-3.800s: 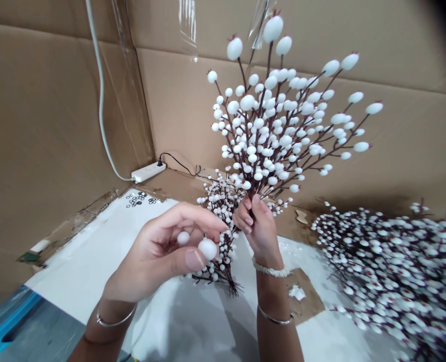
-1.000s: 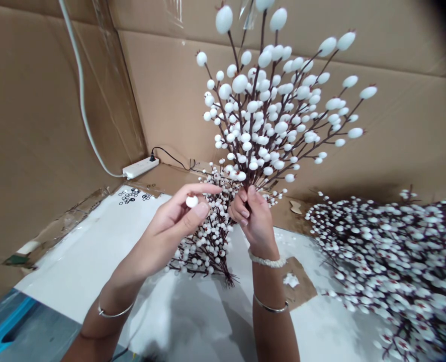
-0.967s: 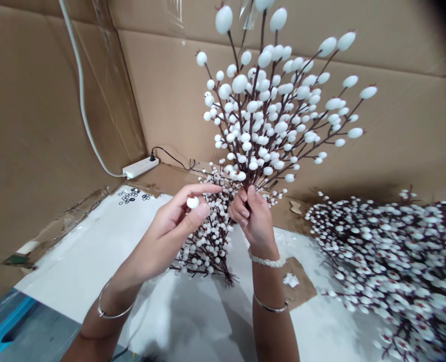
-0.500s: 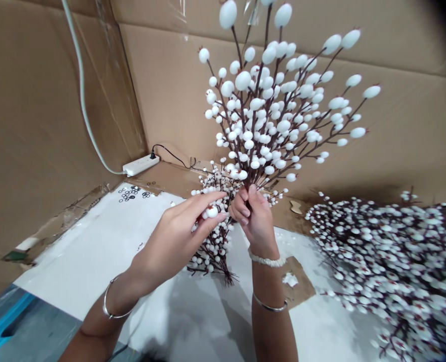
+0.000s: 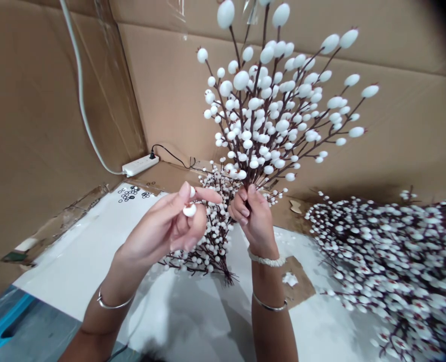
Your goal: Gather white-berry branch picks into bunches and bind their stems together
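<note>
Cardboard walls (image 5: 45,125), white sheet (image 5: 94,241), power strip (image 5: 140,165), budded stems (image 5: 262,146) in right hand (image 5: 255,216)

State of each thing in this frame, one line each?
Left hand: pinching a white bud
Right hand: gripping an upright artificial pussy willow spray
Smaller bunch: lying on a white sheet
Heap of sprays: piled loosely
Power strip: black plug inserted

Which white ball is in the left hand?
Find the big bunch of white-budded branches held up in the right hand. Next to it, the left hand pinches a fat white bud, apart from the branches, just below a smaller white bit.
</note>
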Action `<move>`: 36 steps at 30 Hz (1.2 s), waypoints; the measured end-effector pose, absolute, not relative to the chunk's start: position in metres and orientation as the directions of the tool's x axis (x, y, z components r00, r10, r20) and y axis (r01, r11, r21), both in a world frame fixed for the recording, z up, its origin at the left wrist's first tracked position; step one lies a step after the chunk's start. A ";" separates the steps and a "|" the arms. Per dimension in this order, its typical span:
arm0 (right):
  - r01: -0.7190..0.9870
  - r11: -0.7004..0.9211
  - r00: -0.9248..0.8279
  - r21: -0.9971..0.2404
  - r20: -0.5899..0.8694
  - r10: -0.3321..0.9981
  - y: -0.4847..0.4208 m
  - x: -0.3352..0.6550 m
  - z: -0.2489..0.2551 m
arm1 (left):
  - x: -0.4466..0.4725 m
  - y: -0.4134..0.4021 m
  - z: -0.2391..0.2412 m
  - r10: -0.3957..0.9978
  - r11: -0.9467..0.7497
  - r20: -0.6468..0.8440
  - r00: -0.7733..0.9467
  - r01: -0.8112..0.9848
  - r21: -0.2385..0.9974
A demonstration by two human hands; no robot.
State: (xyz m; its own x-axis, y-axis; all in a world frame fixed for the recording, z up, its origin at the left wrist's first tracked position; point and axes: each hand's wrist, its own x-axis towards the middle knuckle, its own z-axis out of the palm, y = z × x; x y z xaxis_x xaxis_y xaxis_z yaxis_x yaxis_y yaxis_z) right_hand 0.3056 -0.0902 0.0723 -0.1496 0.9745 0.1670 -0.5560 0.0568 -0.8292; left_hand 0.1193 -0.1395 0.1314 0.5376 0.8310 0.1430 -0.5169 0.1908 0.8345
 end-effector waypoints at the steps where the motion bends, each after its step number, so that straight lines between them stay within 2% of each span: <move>1: -0.555 0.056 -0.152 -0.830 0.167 0.974 -0.090 0.306 0.072 | 0.119 -0.138 0.132 0.807 0.286 0.130 0.577 -0.574 0.768; 5: -0.558 0.058 -0.162 -0.828 0.177 0.971 -0.092 0.306 0.073 | 0.118 -0.135 0.133 0.685 0.587 0.191 0.703 -0.687 0.428; 8: -0.567 0.054 -0.161 -0.822 0.175 0.971 -0.092 0.306 0.073 | 0.119 -0.137 0.135 0.668 0.648 0.221 0.711 -0.701 0.299; 12: -0.576 0.060 -0.158 -0.815 0.183 0.970 -0.091 0.306 0.072 | 0.120 -0.141 0.136 0.691 0.642 0.183 0.699 -0.710 0.289; 17: -0.590 0.055 -0.163 -0.806 0.185 0.969 -0.090 0.306 0.071 | 0.120 -0.146 0.136 0.719 0.559 0.199 0.666 -0.724 0.404; 21: -0.584 0.053 -0.166 -0.810 0.183 0.969 -0.090 0.307 0.071 | 0.121 -0.147 0.133 0.752 0.339 0.290 0.592 -0.725 0.600; 24: -0.572 0.052 -0.163 -0.819 0.176 0.971 -0.090 0.306 0.071 | 0.121 -0.148 0.129 0.752 0.027 0.413 0.514 -0.649 0.760; 27: -0.561 0.064 -0.154 -0.826 0.180 0.972 -0.091 0.306 0.072 | 0.121 -0.154 0.126 0.785 -0.297 0.489 0.379 -0.462 0.835; 32: -0.535 0.079 -0.154 -0.841 0.189 0.970 -0.092 0.306 0.072 | 0.126 -0.164 0.128 0.802 -0.561 0.559 0.213 -0.058 0.826; 36: -0.545 0.047 -0.153 -0.837 0.155 0.976 -0.091 0.305 0.074 | 0.127 -0.161 0.129 0.739 -0.661 0.631 0.237 0.073 0.747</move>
